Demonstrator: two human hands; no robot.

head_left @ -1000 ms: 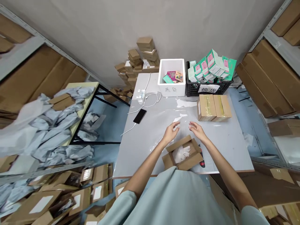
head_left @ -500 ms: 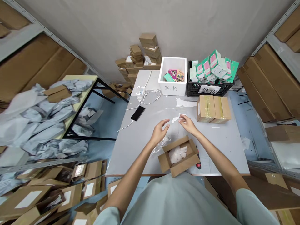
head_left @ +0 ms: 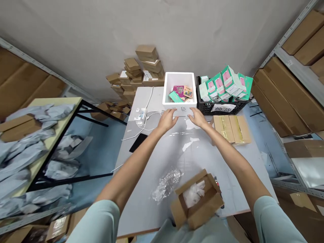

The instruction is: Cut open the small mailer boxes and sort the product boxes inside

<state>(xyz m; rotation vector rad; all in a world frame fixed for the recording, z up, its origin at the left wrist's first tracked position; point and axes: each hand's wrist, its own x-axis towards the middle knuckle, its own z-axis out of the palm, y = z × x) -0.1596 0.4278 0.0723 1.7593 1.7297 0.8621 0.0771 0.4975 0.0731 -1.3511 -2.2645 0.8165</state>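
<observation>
Both my arms reach far across the grey table (head_left: 152,158). My left hand (head_left: 167,119) and my right hand (head_left: 198,118) rest side by side at the foot of the white foam box (head_left: 177,104), fingers curled down on the far edge of a clear plastic sheet (head_left: 187,141) that lies flat on the table. Near my body stands an open cardboard box (head_left: 199,211) with a white wrapped item (head_left: 193,194) inside. A crumpled wad of clear film (head_left: 165,184) lies just left of it.
A black crate (head_left: 222,107) of green-and-pink boxes (head_left: 225,82) stands right of the foam box, with two taped cartons (head_left: 231,128) in front. A phone (head_left: 138,142) and charger (head_left: 140,114) lie at left. Small boxes (head_left: 141,67) are stacked behind; shelves of cartons (head_left: 291,91) flank the right.
Both hands moved from just above the open box forward to the foam box's foot. My head leaned forward, so the open box and film wad now sit lower in view.
</observation>
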